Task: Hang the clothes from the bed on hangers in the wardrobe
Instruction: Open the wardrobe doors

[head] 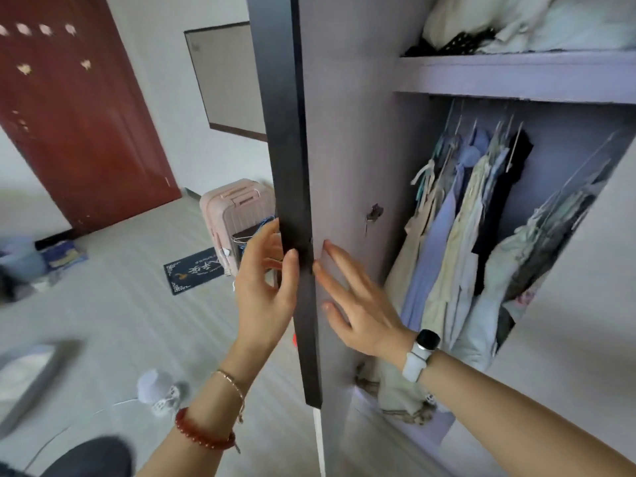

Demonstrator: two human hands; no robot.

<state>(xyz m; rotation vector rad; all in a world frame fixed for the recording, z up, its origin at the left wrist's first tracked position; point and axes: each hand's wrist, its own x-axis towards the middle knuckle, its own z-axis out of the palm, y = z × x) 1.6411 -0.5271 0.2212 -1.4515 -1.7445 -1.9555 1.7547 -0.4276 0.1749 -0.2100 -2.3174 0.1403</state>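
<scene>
Left hand curls round wardrobe door edge, holding it; right hand flat on inner face, fingers straight. Doormat writing unreadable.

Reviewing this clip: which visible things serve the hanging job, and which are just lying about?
Job:
lilac wardrobe door with dark edge
garments hanging inside
left hand gripping the edge
right hand flat on the panel

Lying about:
pink hard-shell suitcase
dark printed floor mat
red-brown room door
</scene>
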